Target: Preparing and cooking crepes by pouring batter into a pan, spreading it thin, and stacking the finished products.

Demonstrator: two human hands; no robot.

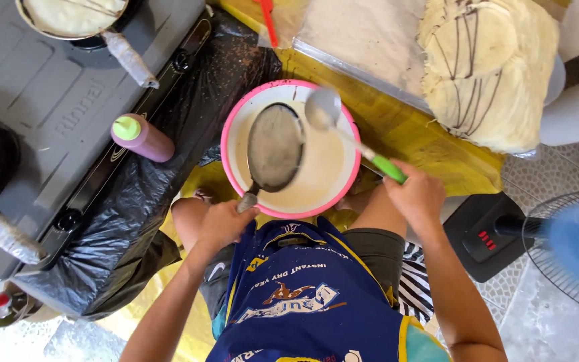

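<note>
A round bowl (236, 117) with a pink rim and white inside sits low between the person's knees, holding a pool of smooth, pale cream batter. Over it hangs a fine-mesh strainer (275, 147), a dark oval screen in a thin metal ring, tilted slightly with its handle running down toward the body. The left hand (221, 224) closes its grip around the end of that handle, just outside the near rim of the bowl. A ladle (323, 107) with a shiny round metal cup hovers above the far side of the bowl, next to the strainer's upper edge; its thin shaft slants down to a bright green plastic handle, which the right hand (418, 196) holds in a closed grip, just beyond the bowl's right rim.

Below the bowl lies a blue apron with yellow trim. To the left, crinkled black plastic sheeting (129, 221) drapes beside a grey gas stove (55, 94), on which stand two pans with wrapped handles. A purple squeeze bottle (143, 137) with a pale green cap lies tilted at the stove's edge. Beyond the bowl, on the yellow table (397, 127), rests a stack of thin, lacy pale crepes (487, 67) streaked with dark lines. At right stands a blue fan (574, 251).
</note>
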